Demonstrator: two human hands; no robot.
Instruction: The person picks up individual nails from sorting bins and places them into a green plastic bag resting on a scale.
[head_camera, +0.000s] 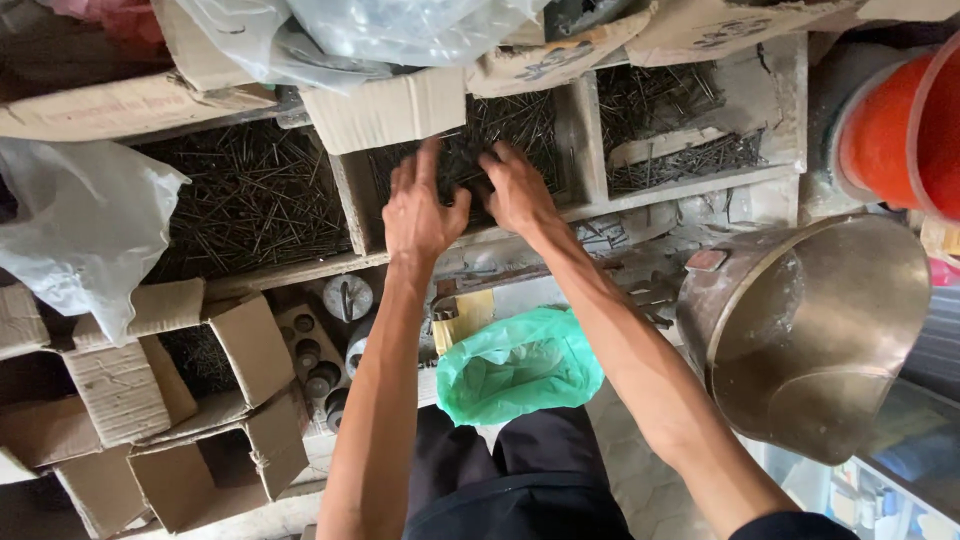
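Note:
Both my hands reach into the middle compartment of a wooden bin filled with dark nails. My left hand lies palm down on the nails with its fingers spread. Beside it, my right hand rests on the same pile, its fingers curled down into the nails. Whether either hand grips any nails is hidden. An open green plastic bag sits on my lap, below my forearms.
More nails fill the left compartment and the right compartment. Open cardboard boxes stand at lower left. A white plastic bag hangs left. A metal scale pan and orange buckets are on the right.

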